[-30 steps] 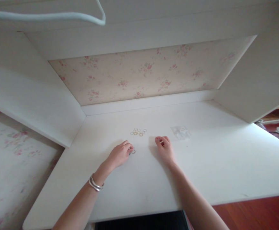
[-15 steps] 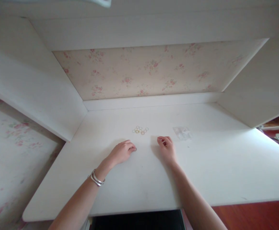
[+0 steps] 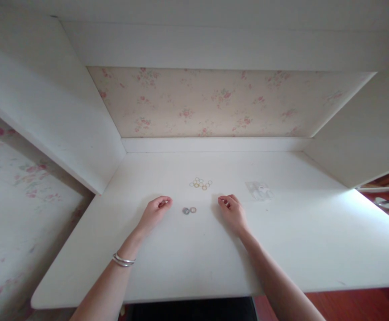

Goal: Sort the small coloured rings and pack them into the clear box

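Left hand (image 3: pixel 155 210): loosely curled, resting on the bench (image 3: pixel 188 258), grasping nothing visible.
Two rings (image 3: pixel 189 210): between both hands, touching each other.
Ring cluster (image 3: pixel 201 183): beyond them.
Right hand (image 3: pixel 232 211): curled, contents unclear.
Clear packet (image 3: pixel 259 190): just beyond-right.
Advice: pinch rings singly, fingertips low.

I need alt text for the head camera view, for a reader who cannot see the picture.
Two bare hands rest on a white desk, the left hand and right hand either side of two small rings lying side by side. Further back lie a cluster of thin rings and, to its right, a small clear bag. Floral wallpaper backs the desk.
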{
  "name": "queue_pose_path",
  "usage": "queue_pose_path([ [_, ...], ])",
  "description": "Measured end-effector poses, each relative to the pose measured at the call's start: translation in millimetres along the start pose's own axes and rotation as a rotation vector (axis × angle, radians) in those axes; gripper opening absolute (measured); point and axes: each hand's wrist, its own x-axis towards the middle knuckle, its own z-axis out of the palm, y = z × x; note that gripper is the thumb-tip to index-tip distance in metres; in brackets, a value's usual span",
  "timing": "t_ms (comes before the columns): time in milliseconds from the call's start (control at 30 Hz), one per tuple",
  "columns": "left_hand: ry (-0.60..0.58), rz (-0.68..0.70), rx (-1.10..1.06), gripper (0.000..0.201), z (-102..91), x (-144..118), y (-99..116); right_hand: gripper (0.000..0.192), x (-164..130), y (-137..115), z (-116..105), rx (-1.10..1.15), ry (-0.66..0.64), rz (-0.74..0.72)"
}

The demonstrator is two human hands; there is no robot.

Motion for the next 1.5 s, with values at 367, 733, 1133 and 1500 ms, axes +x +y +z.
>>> queue_pose_path([
  [367, -0.078, 0.027, 0.012, 0.038, -4.3, 2.2, -7.6, 0.026, 39.4, -51.0, 47.6, -0.333, -0.172, -0.223],
  [733, -0.117, 0.069, 0.013, 0.036, -8.3, 6.5, -12.9, 0.028, 52.0, -55.8, 60.7, -0.416, -0.194, -0.261],
  [1133, -0.109, 0.069, 0.013, 0.035, -7.2, 3.1, -8.9, 0.033, -2.0, -54.9, 22.2, -0.268, -0.124, -0.336],
  [1500, -0.054, 0.054, 0.044, 0.037, -2.9, 2.6, -10.2, 0.031, -31.7, -35.7, 14.7, -0.174, -0.179, -0.297],
])
